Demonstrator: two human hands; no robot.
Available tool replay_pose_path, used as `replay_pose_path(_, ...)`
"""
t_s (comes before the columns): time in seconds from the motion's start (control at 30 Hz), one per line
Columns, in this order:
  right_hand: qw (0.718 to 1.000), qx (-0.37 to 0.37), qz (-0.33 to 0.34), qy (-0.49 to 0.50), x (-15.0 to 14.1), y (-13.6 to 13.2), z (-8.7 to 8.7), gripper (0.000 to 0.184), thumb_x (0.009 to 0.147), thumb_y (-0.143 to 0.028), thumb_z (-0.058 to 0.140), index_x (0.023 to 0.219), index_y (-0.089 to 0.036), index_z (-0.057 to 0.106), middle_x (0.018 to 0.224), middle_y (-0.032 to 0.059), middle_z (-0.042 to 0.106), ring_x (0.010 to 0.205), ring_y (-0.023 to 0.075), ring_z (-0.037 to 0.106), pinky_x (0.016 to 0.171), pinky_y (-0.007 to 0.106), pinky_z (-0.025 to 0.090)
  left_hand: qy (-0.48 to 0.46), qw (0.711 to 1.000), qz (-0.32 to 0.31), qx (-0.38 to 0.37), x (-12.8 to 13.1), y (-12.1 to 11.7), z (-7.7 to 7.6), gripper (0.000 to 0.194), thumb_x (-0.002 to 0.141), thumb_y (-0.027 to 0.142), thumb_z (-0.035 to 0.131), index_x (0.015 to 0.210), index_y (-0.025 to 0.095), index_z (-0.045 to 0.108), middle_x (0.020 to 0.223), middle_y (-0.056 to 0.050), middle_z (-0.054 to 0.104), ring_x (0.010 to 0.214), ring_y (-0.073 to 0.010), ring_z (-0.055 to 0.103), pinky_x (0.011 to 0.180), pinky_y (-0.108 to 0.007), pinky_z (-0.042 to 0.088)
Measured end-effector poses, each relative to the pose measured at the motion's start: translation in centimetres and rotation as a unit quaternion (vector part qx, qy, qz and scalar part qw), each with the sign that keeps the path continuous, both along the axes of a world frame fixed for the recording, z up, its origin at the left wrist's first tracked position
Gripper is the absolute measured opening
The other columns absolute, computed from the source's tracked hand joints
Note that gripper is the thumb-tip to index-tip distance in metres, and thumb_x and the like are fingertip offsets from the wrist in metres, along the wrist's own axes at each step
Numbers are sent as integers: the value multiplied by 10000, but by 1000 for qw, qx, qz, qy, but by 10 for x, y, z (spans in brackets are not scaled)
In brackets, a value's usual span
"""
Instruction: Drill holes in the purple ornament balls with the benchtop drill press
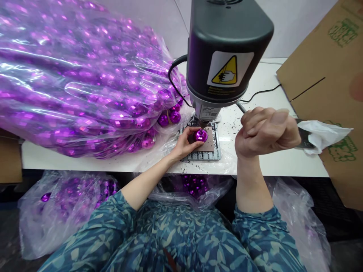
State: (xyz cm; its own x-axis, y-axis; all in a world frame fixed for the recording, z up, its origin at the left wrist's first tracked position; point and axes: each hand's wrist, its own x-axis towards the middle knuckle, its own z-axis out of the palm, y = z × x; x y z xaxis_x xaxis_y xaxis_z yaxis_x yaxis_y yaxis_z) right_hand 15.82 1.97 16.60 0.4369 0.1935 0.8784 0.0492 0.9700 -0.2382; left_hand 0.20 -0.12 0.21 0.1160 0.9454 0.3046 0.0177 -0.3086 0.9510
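My left hand pinches a shiny purple faceted ball and holds it on the small work plate right under the spindle of a grey bench drill press. My right hand is closed in a fist round the press's lever handle, whose outer end is wrapped in white tissue. The drill tip sits just above the ball.
A huge clear plastic bag of purple balls fills the left of the white table. A cardboard box stands at the right. More bags with purple balls lie under the table. Dark chips speckle the tabletop near the press.
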Motion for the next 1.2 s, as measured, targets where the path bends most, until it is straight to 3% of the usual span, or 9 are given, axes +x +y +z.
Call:
replay_pose_path(0.27, 998, 48, -35, -2, 3, 8, -10, 554, 964, -311, 559, 616, -159, 156, 402, -81, 135, 325, -15, 199, 360, 139, 279, -3, 1000, 2, -8, 0, -1, 3, 635, 803, 559, 888, 1242, 191, 615, 1316, -160, 710, 1220, -291, 706, 1092, -482, 552)
replay_pose_path(0.5, 998, 36, -52, -19, 8, 9, -24, 626, 960, -377, 580, 557, -166, 148, 352, -84, 128, 285, 7, 165, 323, 189, 217, -10, 1000, 4, -10, 1, -2, 6, 610, 802, 534, 897, 1229, 197, 621, 1291, -153, 728, 1212, -293, 718, 1098, -495, 556)
replay_pose_path(0.63, 999, -14, -30, -17, 3, 2, 7, 590, 984, -352, 554, 538, -168, 214, 392, -70, 189, 313, 19, 226, 350, 221, 200, -8, 1000, 13, -4, 4, -3, 8, 581, 805, 505, 901, 1222, 204, 629, 1272, -146, 736, 1189, -284, 724, 1066, -484, 567)
replay_pose_path(0.7, 993, -114, -23, -23, 0, 3, 32, 620, 965, -476, 580, 503, -186, 285, 414, -57, 239, 339, 38, 276, 388, 276, 214, 9, 999, 45, 4, 5, -5, 9, 553, 813, 482, 898, 1212, 204, 634, 1260, -137, 732, 1164, -272, 721, 1037, -467, 571)
replay_pose_path(0.8, 983, -173, -11, -52, 0, 11, 59, 655, 840, -738, 573, 517, -216, 343, 427, -55, 273, 356, 57, 293, 411, 311, 236, 78, 986, 143, 36, 4, -18, 15, 496, 800, 455, 908, 1137, 200, 649, 1153, -104, 729, 1090, -261, 703, 964, -437, 571)
replay_pose_path(0.87, 980, -190, -4, -64, 0, 17, 68, 669, 762, -827, 528, 540, -220, 355, 441, -59, 284, 364, 57, 316, 412, 302, 229, 134, 974, 165, 78, 1, -37, 22, 457, 800, 462, 907, 1082, 206, 654, 1065, -76, 721, 1023, -254, 686, 905, -421, 563)
replay_pose_path(0.97, 981, -189, 3, -55, 0, 20, 69, 642, 746, -795, 559, 552, -212, 372, 447, -68, 287, 368, 47, 334, 423, 286, 218, 191, 971, 49, 135, -6, -79, 30, 412, 852, 499, 858, 1099, 234, 663, 1031, -66, 724, 953, -256, 682, 826, -417, 562)
replay_pose_path(1.1, 986, -164, 27, -29, -1, 20, 67, 552, 775, -633, 679, 527, -215, 416, 435, -66, 283, 353, 65, 320, 408, 313, 200, 276, 942, -129, 137, -17, -127, 29, 461, 828, 588, 840, 1154, 294, 699, 1057, -122, 742, 980, -362, 688, 814, -524, 579)
replay_pose_path(1.2, 986, -161, 46, -24, -1, 22, 66, 528, 804, -599, 681, 526, -220, 443, 434, -60, 279, 352, 76, 323, 391, 325, 194, 265, 949, -116, 128, -26, -117, 26, 438, 840, 577, 826, 1174, 316, 714, 1153, -138, 741, 1104, -414, 686, 938, -591, 579)
